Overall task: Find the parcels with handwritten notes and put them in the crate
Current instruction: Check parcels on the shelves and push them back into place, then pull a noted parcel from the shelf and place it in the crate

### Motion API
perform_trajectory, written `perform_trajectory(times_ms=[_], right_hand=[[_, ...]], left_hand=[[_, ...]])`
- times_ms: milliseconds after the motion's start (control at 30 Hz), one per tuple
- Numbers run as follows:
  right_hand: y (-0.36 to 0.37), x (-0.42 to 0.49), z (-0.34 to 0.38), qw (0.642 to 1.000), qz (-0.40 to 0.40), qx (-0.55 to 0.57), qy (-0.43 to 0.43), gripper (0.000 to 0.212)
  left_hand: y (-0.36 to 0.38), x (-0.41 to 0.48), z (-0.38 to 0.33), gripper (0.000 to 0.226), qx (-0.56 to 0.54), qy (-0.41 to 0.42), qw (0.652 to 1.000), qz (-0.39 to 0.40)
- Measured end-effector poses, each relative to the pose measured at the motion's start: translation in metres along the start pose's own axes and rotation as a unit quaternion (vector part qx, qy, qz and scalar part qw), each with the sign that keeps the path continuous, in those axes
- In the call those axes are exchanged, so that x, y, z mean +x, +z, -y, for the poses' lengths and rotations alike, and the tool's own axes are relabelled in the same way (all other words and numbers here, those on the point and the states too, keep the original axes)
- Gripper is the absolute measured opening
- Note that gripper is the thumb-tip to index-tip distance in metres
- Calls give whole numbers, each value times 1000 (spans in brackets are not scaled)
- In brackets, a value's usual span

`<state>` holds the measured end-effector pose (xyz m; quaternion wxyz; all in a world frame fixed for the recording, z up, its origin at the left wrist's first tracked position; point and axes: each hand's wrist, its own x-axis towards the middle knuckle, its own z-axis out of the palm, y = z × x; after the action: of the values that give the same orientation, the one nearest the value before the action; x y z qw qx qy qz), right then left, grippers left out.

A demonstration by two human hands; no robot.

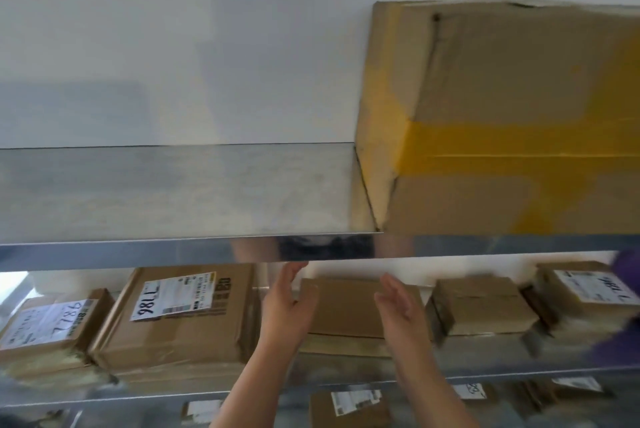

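A plain brown parcel [346, 306] lies on the middle steel shelf [346, 367], with no label showing on its top. My left hand [284, 303] is at its left end, fingers spread, thumb close to the box edge. My right hand [398, 303] hovers over its right part, fingers apart, holding nothing. Left of it lie two labelled parcels: a large one [180, 316] marked "7786" and a small one [48, 323] with the same handwritten number. Two more parcels sit on the right, a plain one [481, 306] and a labelled one [585, 292]. No crate is in view.
The top steel shelf [173, 192] carries a big cardboard box [512, 116] with yellow tape at the right. Its front lip hangs just above my hands. More labelled parcels [349, 407] lie on the shelf below. Something purple [627, 268] shows at the right edge.
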<state>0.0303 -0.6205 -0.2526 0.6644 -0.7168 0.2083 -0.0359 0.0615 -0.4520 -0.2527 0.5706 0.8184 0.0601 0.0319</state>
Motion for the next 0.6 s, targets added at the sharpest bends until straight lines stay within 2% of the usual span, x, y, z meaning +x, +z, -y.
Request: perform_trajectory(times_ms=[200, 333, 467, 600], right_hand=[[-60, 27, -11, 999, 6, -34, -4, 41], [-75, 40, -20, 998, -5, -50, 30, 40], [-82, 40, -27, 994, 25, -80, 65, 50], [-80, 38, -30, 990, 32, -47, 125, 57]], left_hand=[[43, -7, 8, 39, -27, -67, 997, -36], [48, -12, 18, 50, -48, -110, 991, -64], [48, -17, 24, 59, -61, -168, 982, -55], [49, -19, 28, 53, -63, -199, 978, -15]])
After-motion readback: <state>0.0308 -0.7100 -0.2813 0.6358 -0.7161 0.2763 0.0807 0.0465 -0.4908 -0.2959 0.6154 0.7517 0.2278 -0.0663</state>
